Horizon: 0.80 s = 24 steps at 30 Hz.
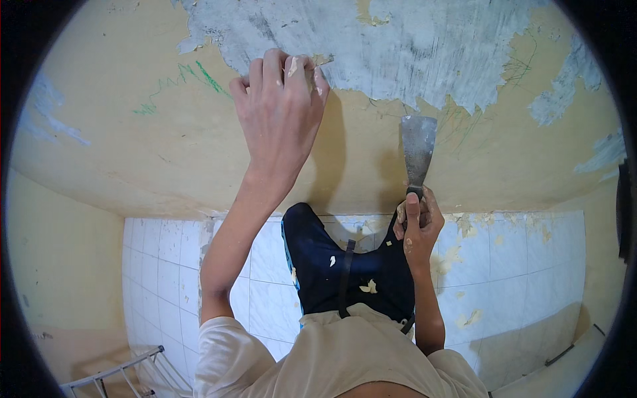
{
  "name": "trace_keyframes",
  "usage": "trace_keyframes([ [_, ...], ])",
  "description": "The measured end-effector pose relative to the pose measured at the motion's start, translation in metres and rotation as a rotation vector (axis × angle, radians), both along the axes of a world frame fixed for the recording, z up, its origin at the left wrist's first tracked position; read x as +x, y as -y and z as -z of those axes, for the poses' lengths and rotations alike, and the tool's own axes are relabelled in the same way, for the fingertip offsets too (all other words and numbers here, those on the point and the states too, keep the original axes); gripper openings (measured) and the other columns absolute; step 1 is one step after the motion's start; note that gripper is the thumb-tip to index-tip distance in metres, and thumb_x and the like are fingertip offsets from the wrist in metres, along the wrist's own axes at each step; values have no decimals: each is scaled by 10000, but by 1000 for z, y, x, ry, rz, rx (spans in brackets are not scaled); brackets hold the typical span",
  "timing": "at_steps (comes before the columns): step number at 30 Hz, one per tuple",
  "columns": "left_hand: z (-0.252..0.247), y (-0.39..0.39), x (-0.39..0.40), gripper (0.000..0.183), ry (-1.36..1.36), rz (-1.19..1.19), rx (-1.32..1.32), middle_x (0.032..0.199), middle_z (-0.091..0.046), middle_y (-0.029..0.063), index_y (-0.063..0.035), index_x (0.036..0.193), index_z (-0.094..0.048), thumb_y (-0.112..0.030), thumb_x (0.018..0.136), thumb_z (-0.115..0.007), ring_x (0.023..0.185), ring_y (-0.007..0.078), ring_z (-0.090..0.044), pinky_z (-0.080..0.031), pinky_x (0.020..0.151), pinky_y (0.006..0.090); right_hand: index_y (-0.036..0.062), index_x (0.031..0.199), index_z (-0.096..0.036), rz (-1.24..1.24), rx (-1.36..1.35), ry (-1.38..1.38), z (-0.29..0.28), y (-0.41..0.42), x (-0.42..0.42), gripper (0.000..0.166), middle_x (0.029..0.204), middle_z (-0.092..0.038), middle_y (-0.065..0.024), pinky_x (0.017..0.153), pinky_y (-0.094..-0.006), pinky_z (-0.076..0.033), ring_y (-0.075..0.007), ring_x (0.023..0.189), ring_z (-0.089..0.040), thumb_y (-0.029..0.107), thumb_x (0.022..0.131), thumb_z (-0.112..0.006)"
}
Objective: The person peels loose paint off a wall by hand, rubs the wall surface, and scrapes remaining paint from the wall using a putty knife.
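Note:
My left hand (281,99) reaches up to the yellow painted wall (124,144), its fingers curled at the ragged lower edge of a bare grey patch (398,59). Pale paint flakes cling to the fingers, and a loose bit of paint shows beside them. Whether the fingertips pinch a piece cannot be told, as the hand hides them. Lower on the right, my right hand (419,224) holds a putty knife (419,144) by its dark handle, blade upright before the wall just below the patch. Green crayon-like scribbles mark the paint left of my left hand.
Paint flakes (468,318) lie scattered over the white tiled floor (507,293), mostly along the wall's base at the right, with some on my dark trousers (348,278). A metal rack or ladder (124,367) stands at the lower left. Side walls rise at both sides.

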State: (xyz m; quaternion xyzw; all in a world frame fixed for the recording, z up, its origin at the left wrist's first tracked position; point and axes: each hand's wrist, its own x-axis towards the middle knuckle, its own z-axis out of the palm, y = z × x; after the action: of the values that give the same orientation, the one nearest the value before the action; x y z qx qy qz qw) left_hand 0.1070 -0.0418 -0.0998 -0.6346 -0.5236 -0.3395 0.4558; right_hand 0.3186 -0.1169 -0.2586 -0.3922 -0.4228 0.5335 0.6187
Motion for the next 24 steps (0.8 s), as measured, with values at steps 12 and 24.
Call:
trace_keyframes([
  [12,3,-17,-15,124,-90,31,152,802,-565,19,-90,813,-635,-147,754,-728,750,191,-553,-364,709,358,-64,1169,-574,3,-7,-60,0,7,15,376,633,-512,2,411,-219,-364,-48,485,-444,261,999,-657],
  [24,4,11,-39,233,22,225,-10,1028,-630,25,-123,996,-663,-209,820,-790,940,204,-558,-353,852,374,-60,1173,-577,-57,33,34,4,7,-7,345,650,-523,6,449,-211,-358,-38,512,-457,235,1007,-642],
])
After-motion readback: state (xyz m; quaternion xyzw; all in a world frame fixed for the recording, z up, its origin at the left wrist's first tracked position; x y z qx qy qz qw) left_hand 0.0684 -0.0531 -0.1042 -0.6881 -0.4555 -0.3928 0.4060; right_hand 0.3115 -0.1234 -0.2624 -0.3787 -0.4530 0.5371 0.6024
